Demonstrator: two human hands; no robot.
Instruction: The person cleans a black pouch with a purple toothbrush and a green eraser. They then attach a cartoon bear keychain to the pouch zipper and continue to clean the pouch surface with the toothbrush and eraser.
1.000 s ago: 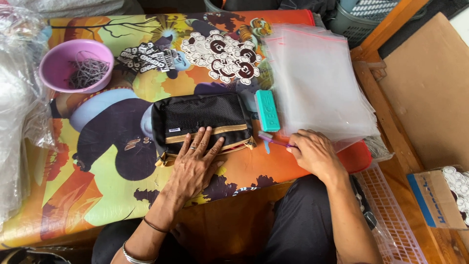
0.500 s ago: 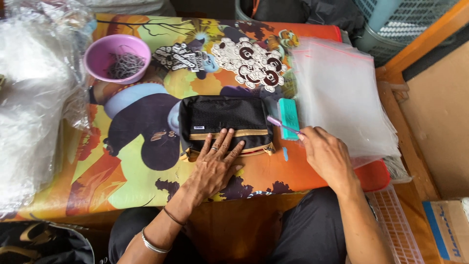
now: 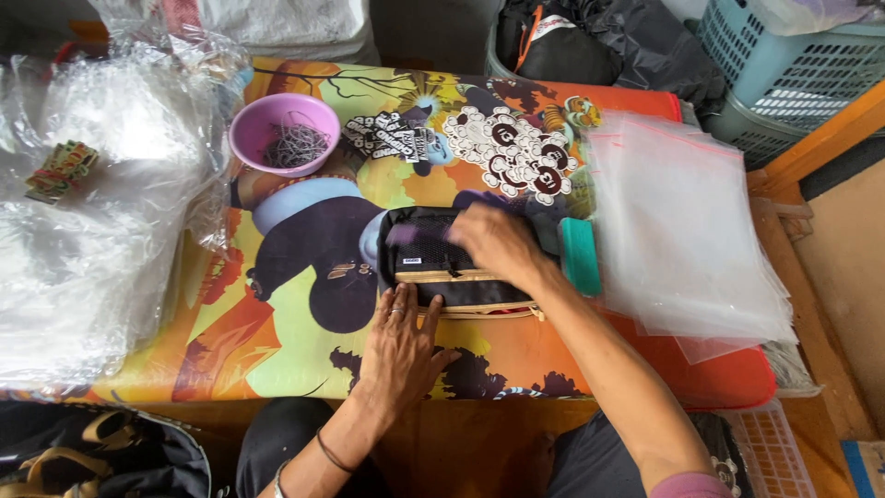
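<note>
Right hand (image 3: pixel 498 242) has moved off the desk edge near the teal block and now lies on top of the black pouch (image 3: pixel 442 267), fingers spread flat over its mesh top, pressing, not closed around anything. Left hand (image 3: pixel 401 341) stays put at the pouch's near edge, fingers (image 3: pixel 406 304) extended flat, touching the tan zipper strip. Pouch lies on the desk (image 3: pixel 277 350) with its long axis left-right, directly beyond the left fingers and under the right. Teal block (image 3: pixel 581 255) sits just right of it.
</note>
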